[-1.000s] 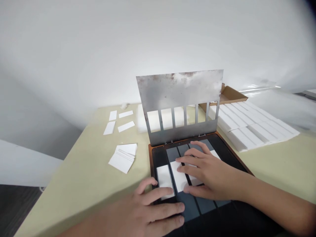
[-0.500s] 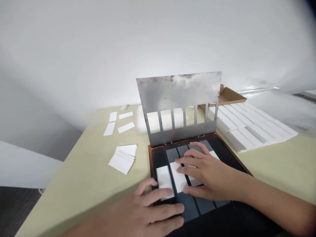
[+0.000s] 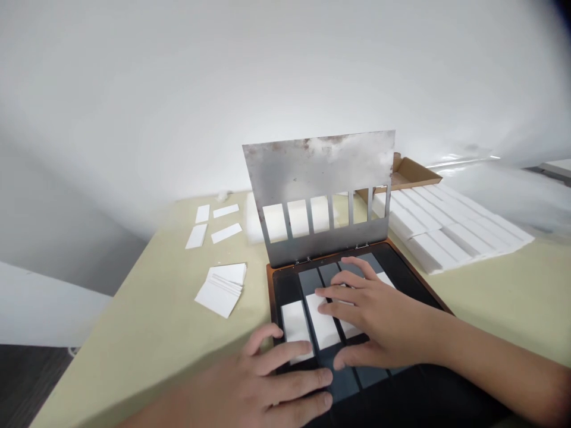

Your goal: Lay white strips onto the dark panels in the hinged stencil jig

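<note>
A black board (image 3: 288, 288) with an orange-brown edge lies on the table, and several white cards rest in slots on it. My left hand (image 3: 256, 380) spreads over its near left corner, a fingertip touching the lower end of the leftmost card (image 3: 295, 321). Fingers of my right hand (image 3: 379, 318) are apart and reach onto the neighbouring card (image 3: 325, 330). Farther right, other cards are partly hidden beneath that hand. Hinged at the board's far edge, a stained metal plate (image 3: 319, 169) with a row of rectangular openings stands upright.
Left of the board lies a fanned pile of white cards (image 3: 218, 297), with loose cards (image 3: 196, 236) behind it. Rows of stacked white pieces (image 3: 464, 241) fill the right side, next to a brown cardboard tray (image 3: 414, 172). A pale wall (image 3: 285, 71) rises behind the table.
My right thumb has lifted away from the near end of the second card and moved slightly right. My left hand stays nearly still; the view shifts a little.
</note>
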The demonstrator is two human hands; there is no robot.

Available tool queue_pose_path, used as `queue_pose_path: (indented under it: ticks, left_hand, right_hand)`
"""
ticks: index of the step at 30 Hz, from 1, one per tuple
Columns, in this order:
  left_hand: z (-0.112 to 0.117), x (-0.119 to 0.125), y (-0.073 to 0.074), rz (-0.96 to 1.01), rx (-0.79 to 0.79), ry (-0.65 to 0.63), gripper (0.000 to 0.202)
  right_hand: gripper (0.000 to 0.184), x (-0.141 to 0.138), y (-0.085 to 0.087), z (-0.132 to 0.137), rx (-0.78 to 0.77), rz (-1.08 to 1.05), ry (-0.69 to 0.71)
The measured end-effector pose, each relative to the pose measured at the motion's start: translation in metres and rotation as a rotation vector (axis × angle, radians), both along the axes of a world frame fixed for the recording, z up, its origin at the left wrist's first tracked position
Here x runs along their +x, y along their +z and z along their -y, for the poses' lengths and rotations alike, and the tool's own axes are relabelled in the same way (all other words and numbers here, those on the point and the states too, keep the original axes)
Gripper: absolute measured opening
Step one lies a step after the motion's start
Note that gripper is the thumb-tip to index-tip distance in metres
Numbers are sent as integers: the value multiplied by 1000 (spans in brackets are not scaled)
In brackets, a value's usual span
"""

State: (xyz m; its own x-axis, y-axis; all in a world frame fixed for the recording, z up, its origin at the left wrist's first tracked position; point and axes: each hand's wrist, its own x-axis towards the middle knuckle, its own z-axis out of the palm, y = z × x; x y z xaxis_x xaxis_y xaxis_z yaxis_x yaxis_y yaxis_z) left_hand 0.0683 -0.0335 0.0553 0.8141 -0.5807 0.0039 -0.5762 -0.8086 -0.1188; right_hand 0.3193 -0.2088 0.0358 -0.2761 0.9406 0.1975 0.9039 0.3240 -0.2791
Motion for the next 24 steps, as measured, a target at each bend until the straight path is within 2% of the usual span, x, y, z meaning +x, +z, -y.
queue_pose_path:
  ticks: [3, 6, 9, 13, 15, 17, 21, 24]
  left_hand:
    - [-3, 0, -3, 22, -11, 9, 65]
    - [-6, -3, -9, -4, -9, 23, 76]
    - [-7, -6, -17, 0, -36, 62, 85]
    - [-8, -7, -22, 33, -24, 93, 90]
    - [-8, -7, -21, 51, -2, 98, 91]
    - [-8, -7, -18, 98, -20, 83, 84]
    - [-6, -6, -10, 165, -47, 6, 52]
    - [-5, -3, -9, 74, -54, 6, 58]
  right_hand:
    - [77, 1, -2, 2, 43, -32, 25]
    - [85, 2, -3, 2, 54, -20, 34]
    - [76, 1, -1, 1, 16, 21, 20]
    - [47, -1, 0, 0, -36, 38, -10]
    - [38, -1, -1, -1, -30, 33, -20]
    - [35, -1, -3, -1, -19, 23, -28]
    - [32, -2, -3, -2, -29, -5, -36]
    - [32, -2, -3, -4, -37, -33, -46]
